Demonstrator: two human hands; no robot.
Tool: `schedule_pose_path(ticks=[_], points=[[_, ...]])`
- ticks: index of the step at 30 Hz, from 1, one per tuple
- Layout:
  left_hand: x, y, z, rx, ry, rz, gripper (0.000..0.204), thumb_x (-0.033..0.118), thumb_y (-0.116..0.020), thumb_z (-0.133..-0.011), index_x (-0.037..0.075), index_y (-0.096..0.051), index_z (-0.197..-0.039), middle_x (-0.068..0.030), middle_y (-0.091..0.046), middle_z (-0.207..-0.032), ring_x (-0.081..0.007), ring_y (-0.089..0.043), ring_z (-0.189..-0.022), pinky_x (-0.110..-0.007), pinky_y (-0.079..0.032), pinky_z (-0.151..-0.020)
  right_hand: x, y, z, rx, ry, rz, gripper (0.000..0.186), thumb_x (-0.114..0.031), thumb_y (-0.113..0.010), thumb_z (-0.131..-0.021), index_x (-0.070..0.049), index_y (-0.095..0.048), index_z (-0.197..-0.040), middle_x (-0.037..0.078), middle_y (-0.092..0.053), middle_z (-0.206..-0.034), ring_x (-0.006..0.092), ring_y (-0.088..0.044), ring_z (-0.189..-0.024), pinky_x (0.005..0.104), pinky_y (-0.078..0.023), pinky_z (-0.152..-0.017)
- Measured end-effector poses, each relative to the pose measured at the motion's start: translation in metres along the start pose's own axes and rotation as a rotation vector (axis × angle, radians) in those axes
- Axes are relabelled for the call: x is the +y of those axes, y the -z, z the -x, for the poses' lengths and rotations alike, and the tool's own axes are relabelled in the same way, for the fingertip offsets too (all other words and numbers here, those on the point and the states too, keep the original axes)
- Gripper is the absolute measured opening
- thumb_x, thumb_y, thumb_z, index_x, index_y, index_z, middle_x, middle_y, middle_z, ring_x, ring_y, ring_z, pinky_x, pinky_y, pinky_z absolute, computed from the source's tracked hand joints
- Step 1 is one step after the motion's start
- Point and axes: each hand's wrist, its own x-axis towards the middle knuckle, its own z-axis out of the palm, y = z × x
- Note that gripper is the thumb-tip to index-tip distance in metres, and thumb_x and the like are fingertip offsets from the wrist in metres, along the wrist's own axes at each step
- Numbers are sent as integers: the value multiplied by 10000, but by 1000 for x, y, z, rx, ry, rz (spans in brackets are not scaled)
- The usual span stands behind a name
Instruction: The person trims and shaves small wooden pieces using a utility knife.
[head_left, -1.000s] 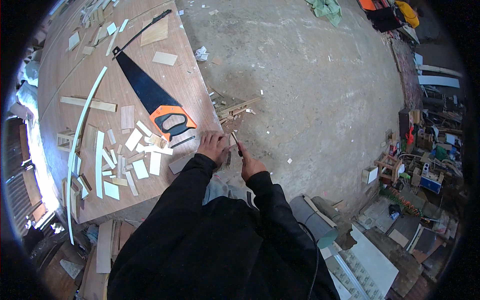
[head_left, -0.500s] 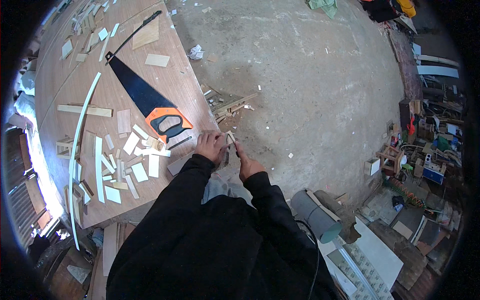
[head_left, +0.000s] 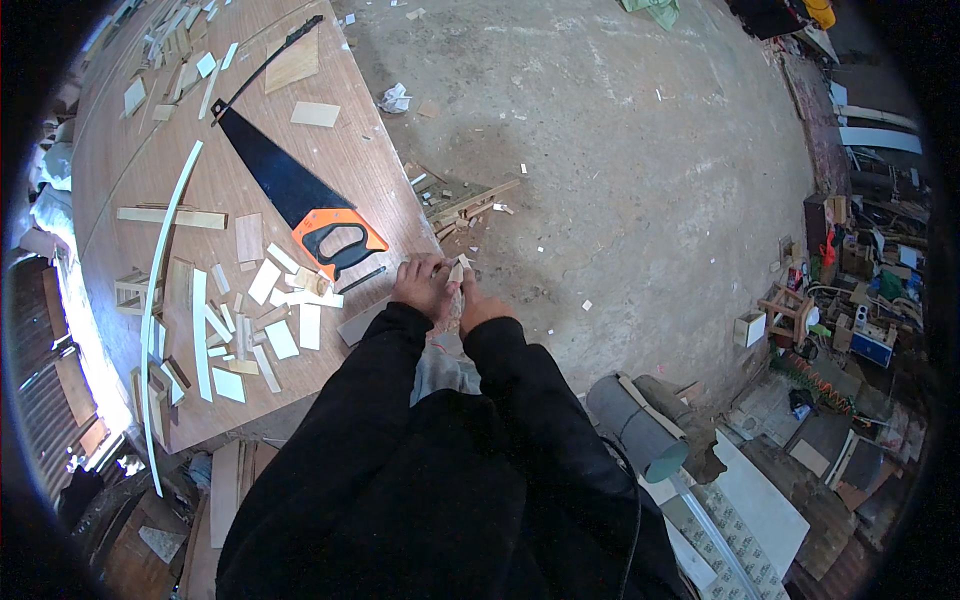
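Note:
At the right edge of the table, my left hand (head_left: 422, 287) is closed around a small pale wooden piece (head_left: 458, 270), whose tip sticks up between the hands. My right hand (head_left: 483, 303) is close against it, fingers bent in toward the same piece; whatever they grip is hidden. On the table just left of my hands lies a thin dark rod-like tool (head_left: 362, 280). Beyond it rests a handsaw (head_left: 290, 175) with a dark blade and an orange and black handle. Several cut wood pieces (head_left: 282, 340), some white-faced, are scattered left of my left forearm.
The wooden table (head_left: 375, 190) fills the left side, with a long, thin white strip (head_left: 165, 260) across it. Wood scraps (head_left: 475, 203) lie on the concrete floor (head_left: 620, 180) beside the table. A grey roll (head_left: 635, 430) stands at my right, and clutter (head_left: 860, 310) lines the far right.
My right hand has moved left and slightly down, closer against my left hand. A dark thin item seen by its fingers before is now hidden. The saw and wood pieces stay put.

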Motion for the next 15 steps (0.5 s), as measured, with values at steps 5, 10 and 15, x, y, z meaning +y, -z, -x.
schedule_pose_path(ticks=[5,10,15], points=[[0,8,0,95,256,-45,406,329,-631,-826,81,-601,-1146,-105,-544,-1131,-328,-532,-1024,-493,-422,-852,133,-128,31,-221,-259,-45,654,-218,-507,-887,-252,-268,-1494,233,-653,-1147,419,-645,-1034,530,-493,-893],[3,11,10,55,171,-83,431,312,-687,-808,56,-587,-1140,-116,-541,-1148,-337,-524,-1038,-483,-406,-868,315,-166,81,-34,-429,-150,663,-101,-523,-866,-276,-317,-1472,225,-670,-1091,376,-658,-1033,467,-485,-914],[17,10,-27,67,123,-40,515,413,-680,-813,64,-568,-1175,-122,-553,-1117,-309,-515,-1020,-465,-391,-836,424,-204,86,891,-232,-338,547,-27,-488,-918,-249,-422,-1413,133,-675,-926,267,-684,-795,406,-542,-722]])
